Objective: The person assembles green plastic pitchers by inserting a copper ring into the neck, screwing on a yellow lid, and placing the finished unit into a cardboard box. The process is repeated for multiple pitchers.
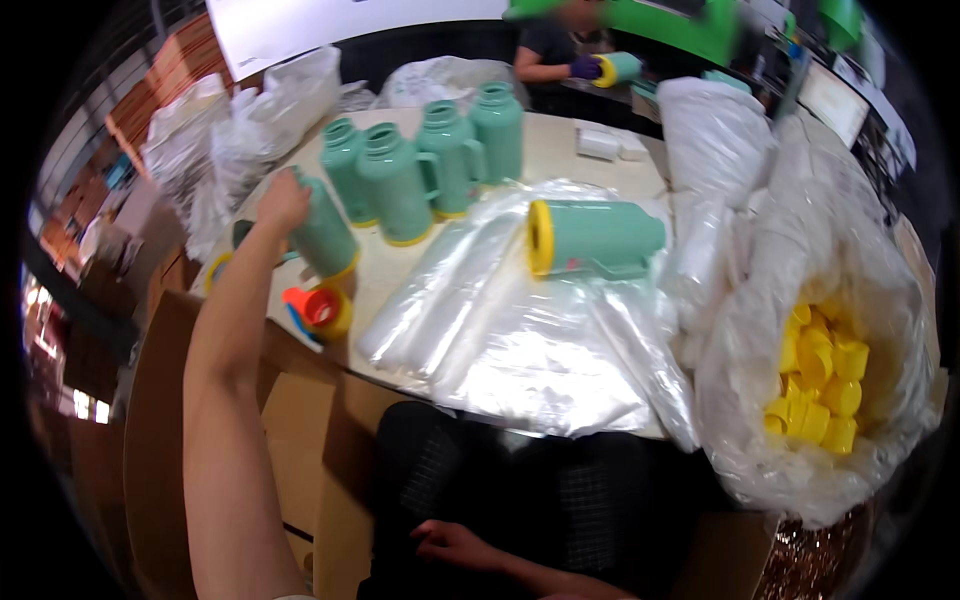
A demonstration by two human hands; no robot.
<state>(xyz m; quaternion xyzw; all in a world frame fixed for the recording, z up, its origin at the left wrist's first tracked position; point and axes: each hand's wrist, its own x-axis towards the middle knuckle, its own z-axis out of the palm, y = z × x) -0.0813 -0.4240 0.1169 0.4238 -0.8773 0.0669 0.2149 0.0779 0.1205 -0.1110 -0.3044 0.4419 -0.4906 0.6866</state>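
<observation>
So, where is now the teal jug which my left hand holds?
In the head view, the teal jug tilts on the left side of the table, below your left hand, left of four upright jugs.

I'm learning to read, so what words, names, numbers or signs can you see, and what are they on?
There are none I can read clearly.
Lying jug: a small reddish mark low on its side, too small and blurred to read.
Screen: too blurred and washed out to read.
Standing jugs: no lettering I can make out.
White board: no lettering I can make out.
</observation>
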